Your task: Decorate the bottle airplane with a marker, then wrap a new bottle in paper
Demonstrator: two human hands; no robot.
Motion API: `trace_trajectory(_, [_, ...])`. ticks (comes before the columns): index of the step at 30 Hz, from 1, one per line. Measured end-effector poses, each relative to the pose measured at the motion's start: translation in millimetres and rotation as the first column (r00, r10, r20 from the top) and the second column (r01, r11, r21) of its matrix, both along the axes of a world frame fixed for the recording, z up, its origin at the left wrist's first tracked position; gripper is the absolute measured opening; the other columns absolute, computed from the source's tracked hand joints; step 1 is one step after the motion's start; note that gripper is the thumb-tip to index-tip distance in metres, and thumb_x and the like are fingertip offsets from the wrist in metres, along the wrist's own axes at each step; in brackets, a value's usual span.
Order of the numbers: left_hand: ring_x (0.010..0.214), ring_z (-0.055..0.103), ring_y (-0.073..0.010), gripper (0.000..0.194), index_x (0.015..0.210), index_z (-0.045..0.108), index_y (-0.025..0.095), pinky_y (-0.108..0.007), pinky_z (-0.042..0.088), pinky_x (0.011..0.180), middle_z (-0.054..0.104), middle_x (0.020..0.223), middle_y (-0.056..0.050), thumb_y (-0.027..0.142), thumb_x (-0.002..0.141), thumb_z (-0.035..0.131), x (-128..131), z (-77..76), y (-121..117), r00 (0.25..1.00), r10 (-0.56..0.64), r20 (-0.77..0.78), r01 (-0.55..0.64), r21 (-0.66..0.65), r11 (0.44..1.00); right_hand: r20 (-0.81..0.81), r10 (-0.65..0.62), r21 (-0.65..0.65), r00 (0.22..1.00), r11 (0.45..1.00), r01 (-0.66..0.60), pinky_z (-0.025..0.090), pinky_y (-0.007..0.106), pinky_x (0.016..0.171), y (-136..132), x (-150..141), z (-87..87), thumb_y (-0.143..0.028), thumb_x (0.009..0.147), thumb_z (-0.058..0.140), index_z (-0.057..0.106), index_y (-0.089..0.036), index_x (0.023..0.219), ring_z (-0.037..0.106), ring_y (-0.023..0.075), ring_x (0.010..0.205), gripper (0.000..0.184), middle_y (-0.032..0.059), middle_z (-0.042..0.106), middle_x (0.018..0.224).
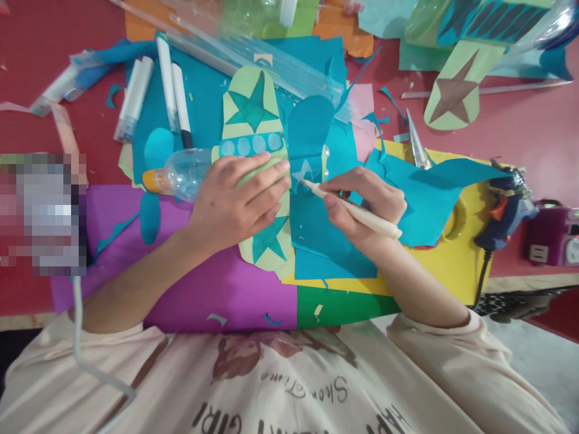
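Observation:
A clear plastic bottle (184, 175) with an orange cap lies on its side, wrapped in pale green paper. Above and below it, pale green paper wings (230, 111) with teal stars stick out. A blue strip (251, 144) with light blue dots crosses the wrap. My left hand (239, 196) lies over the bottle, fingers stretched out across it. In my right hand (362, 202) is a white marker (362, 217). Its tip touches a whitish star (304, 172) on the blue paper to the right of the wrap. A rounded blue piece (310, 120) stands above that star.
Several white markers (170, 84) lie at upper left. Scissors (418, 141), a tape roll (456, 220) and a dark blue glue gun (502, 211) are on the right. Another starred paper piece (456, 90) sits at upper right. Clear plastic strips (271, 60) and paper scraps spread at the back.

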State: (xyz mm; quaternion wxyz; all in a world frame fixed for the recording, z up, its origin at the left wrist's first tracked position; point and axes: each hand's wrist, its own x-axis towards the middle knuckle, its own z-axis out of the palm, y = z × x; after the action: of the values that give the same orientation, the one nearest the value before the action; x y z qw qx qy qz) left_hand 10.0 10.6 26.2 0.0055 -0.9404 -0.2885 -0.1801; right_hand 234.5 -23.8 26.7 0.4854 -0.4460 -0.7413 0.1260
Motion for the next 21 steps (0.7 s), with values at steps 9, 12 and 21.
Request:
trace_trajectory(9, [0.130, 0.054, -0.0238, 0.033, 0.132, 0.046, 0.028, -0.044, 0.046, 0.100, 0.061, 0.136, -0.002, 0.032, 0.100, 0.040, -0.6, 0.4, 0.3, 1.000, -0.004, 0.005, 0.004, -0.031, 1.000, 0.004, -0.042, 0.021, 0.999, 0.999, 0.042, 0.053, 0.025, 0.058, -0.6, 1.2, -1.2, -0.022, 0.088, 0.059, 0.066, -0.022, 0.083, 0.065, 0.0113, 0.064, 0.008, -0.0013, 0.072, 0.073])
trace_trajectory(12, [0.129, 0.055, -0.0237, 0.033, 0.132, 0.046, 0.027, -0.043, 0.046, 0.099, 0.061, 0.135, -0.003, 0.032, 0.099, 0.042, -0.6, 0.9, 0.3, 1.000, -0.005, 0.003, 0.005, -0.011, 1.000, 0.014, -0.023, 0.006, 1.000, 1.000, 0.022, 0.052, 0.025, 0.056, -0.6, 0.8, 0.3, -0.025, 0.087, 0.060, 0.066, -0.021, 0.078, 0.063, 0.0108, 0.059, 0.012, -0.0018, 0.071, 0.070])
trace_trajectory(21, [0.133, 0.050, -0.0243, 0.035, 0.133, 0.048, 0.029, -0.045, 0.043, 0.105, 0.059, 0.138, -0.002, 0.033, 0.100, 0.036, -0.4, 1.0, -0.1, 1.000, 0.014, -0.016, -0.016, -0.128, 0.992, -0.010, -0.050, 0.012, 0.999, 0.999, 0.050, 0.052, 0.025, 0.056, -0.8, 1.0, -1.3, -0.024, 0.088, 0.060, 0.065, -0.023, 0.083, 0.064, 0.0110, 0.061, 0.007, -0.0019, 0.070, 0.070])
